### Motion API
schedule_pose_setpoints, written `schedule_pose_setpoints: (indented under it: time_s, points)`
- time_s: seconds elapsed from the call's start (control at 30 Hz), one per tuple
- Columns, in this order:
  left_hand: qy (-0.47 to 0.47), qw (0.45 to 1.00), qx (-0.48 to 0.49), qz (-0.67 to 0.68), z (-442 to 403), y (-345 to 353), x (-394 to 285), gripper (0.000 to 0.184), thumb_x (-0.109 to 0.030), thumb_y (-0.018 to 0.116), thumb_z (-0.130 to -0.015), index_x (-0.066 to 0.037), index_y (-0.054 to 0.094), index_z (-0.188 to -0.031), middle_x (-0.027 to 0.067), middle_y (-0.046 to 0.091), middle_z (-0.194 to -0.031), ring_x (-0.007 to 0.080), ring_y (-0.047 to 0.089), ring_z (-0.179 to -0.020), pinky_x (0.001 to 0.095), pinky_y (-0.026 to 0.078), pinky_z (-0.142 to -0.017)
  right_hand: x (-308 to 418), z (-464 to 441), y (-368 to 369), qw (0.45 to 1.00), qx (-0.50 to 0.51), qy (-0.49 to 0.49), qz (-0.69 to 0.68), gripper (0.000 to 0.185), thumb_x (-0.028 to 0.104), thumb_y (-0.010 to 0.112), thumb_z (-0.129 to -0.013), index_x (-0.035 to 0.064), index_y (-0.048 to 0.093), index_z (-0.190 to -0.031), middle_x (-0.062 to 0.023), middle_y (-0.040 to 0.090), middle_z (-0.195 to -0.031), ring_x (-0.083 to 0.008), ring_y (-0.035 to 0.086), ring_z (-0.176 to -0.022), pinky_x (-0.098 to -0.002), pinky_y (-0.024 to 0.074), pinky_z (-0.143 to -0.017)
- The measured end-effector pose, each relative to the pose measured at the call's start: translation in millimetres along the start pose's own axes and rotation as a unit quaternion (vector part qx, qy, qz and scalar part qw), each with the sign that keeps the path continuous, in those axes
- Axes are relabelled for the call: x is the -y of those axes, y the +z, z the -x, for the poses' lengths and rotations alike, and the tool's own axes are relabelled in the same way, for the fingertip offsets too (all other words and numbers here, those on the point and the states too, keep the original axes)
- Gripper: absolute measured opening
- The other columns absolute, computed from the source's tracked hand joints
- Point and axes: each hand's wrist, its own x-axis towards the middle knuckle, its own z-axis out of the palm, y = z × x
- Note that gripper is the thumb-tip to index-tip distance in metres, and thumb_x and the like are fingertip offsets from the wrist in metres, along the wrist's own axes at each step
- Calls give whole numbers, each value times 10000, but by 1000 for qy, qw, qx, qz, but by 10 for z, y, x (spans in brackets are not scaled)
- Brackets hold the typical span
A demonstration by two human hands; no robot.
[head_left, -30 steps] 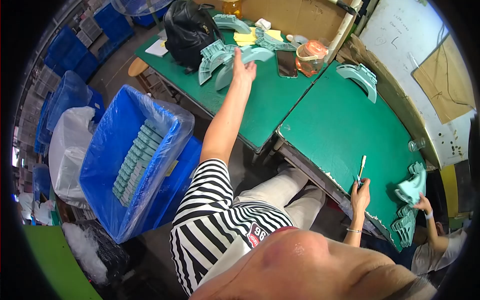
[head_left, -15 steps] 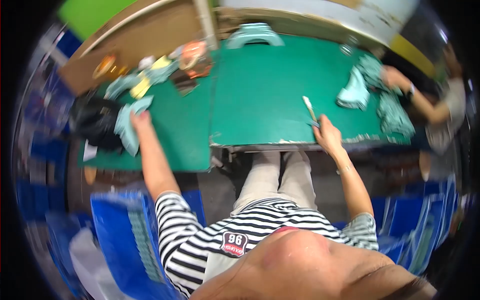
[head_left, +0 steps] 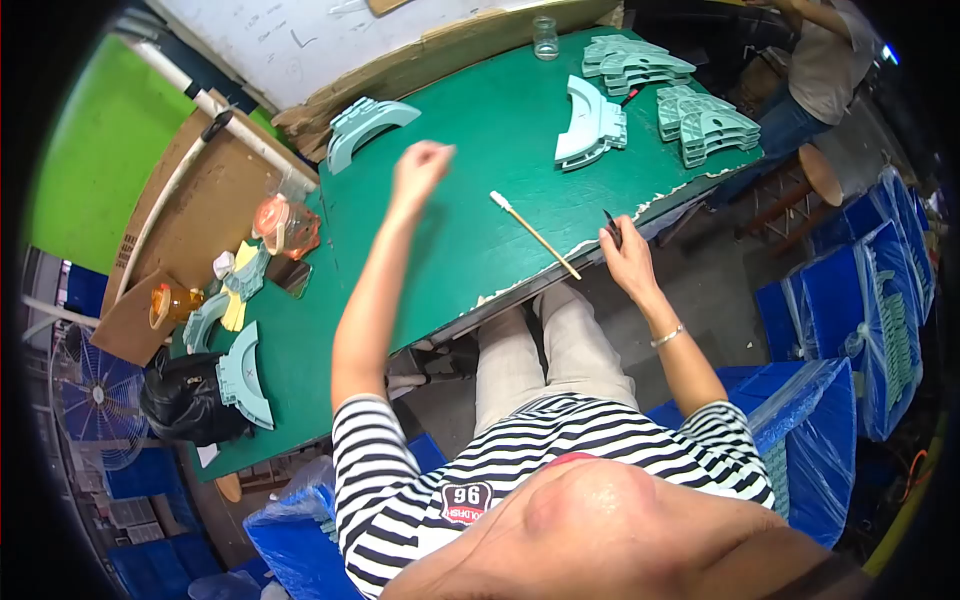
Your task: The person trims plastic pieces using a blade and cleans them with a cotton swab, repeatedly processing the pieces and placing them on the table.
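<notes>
Over the green table (head_left: 480,160), my left hand (head_left: 422,172) has its fingers curled in, and no object shows in it. Close beyond it, pale green curved plastic pieces (head_left: 368,128) lie near the board at the back. At the front edge my right hand (head_left: 630,258) grips a small dark pointed tool (head_left: 612,226), mostly covered by the fingers. Between my hands a thin wooden stick with a white tip (head_left: 535,235) rests on the tabletop. Another curved piece (head_left: 240,380), marked with a small cross, leans against a black bag (head_left: 185,400) at far left.
Stacks of curved pieces (head_left: 708,125) occupy the right end, with a separate curved piece (head_left: 590,125) nearer the middle. A glass jar (head_left: 545,40) stands at the back. An orange container (head_left: 285,225) sits at left. Blue bins (head_left: 810,400) flank me. Another person (head_left: 830,60) stands at right.
My left hand has left the curved piece by the black bag and moved right. The white-tipped stick, earlier in my right hand, now lies on the table. My view has turned.
</notes>
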Motion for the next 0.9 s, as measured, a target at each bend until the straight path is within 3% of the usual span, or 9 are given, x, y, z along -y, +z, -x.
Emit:
schedule_pose_setpoints:
  time_s: [0.07, 0.13, 0.27, 0.47, 0.6, 0.7, 0.8, 0.83, 0.9]
  points:
    - [50, 983, 69, -160, -338, 925, -413, 408, -422, 711, -767, -29, 631, -841, 93, 631, -745, 221, 624, -736, 371, 499, -654, -186, 130, -105, 998, -56, -11, -20, 218, 215, 532, -943, 2, 492, -921, -164, 540, -738, -331, 546, -662, -421, 435, -620]
    - [44, 951, 74, -298, -621, 1807, -581, 646, -540, 707, -718, -8, 557, -1054, 172, 623, -975, 298, 630, -866, 400, 515, -728, -334, 277, -207, 992, -118, -42, -21, 227, 215, 504, -967, 3, 495, -888, -128, 530, -707, -276, 546, -621, -395, 438, -587]
    - [-2, 917, 73, -392, -778, 2937, -703, 1010, -654, 739, -627, 9, 365, -1290, 296, 387, -1330, 451, 424, -1229, 607, 355, -965, -386, 634, -479, 973, -61, 145, -168, 252, 239, 448, -1008, 24, 497, -888, -47, 511, -683, -132, 531, -568, -298, 459, -536]
    - [-67, 879, 55, -468, -888, 3210, -542, 984, -538, 771, -618, -76, 291, -1343, 291, 323, -1366, 495, 391, -1229, 625, 308, -1001, -488, 920, -602, 958, -37, 168, -228, 246, 240, 443, -1021, 42, 498, -884, -17, 533, -689, -82, 549, -608, -244, 486, -561]
    - [-121, 935, 68, -326, -1105, 2825, -667, 1134, -504, 767, -621, -63, 120, -1440, 279, 339, -1374, 426, 448, -1224, 514, 396, -1002, -439, 907, -591, 955, -12, 163, -247, 232, 226, 440, -1024, 51, 490, -881, -10, 524, -712, -69, 519, -609, -228, 476, -558]
    - [-112, 988, 72, -83, -1669, 2421, -228, 1303, -435, 787, -632, 84, -83, -1452, 302, 428, -1366, 349, 529, -1203, 384, 452, -995, -374, 820, -540, 956, -17, 142, -258, 237, 227, 455, -1019, 46, 504, -874, -3, 523, -701, -62, 521, -609, -224, 478, -555]
    - [-177, 982, 41, -52, -1639, 1831, -225, 1257, -330, 765, -668, 142, -128, -1415, 320, 507, -1271, 336, 623, -1048, 358, 535, -862, -278, 758, -418, 954, -7, 123, -273, 244, 229, 463, -1017, 43, 509, -866, 1, 518, -692, -58, 518, -607, -224, 479, -554]
    - [-166, 986, 13, 4, -1517, 1707, -214, 1053, -255, 733, -691, 155, 37, -1368, 272, 532, -1136, 277, 641, -868, 417, 569, -671, -235, 754, -361, 953, -3, 117, -280, 244, 228, 463, -1017, 43, 509, -864, 3, 515, -691, -57, 515, -605, -223, 479, -554]
    - [-147, 976, -19, 161, -1354, 1459, -129, 796, -188, 710, -700, 96, 262, -1292, 216, 563, -1051, 244, 636, -799, 409, 574, -640, -118, 728, -292, 957, 5, 92, -276, 246, 224, 461, -1017, 39, 514, -863, 6, 515, -692, -55, 505, -596, -222, 471, -551]
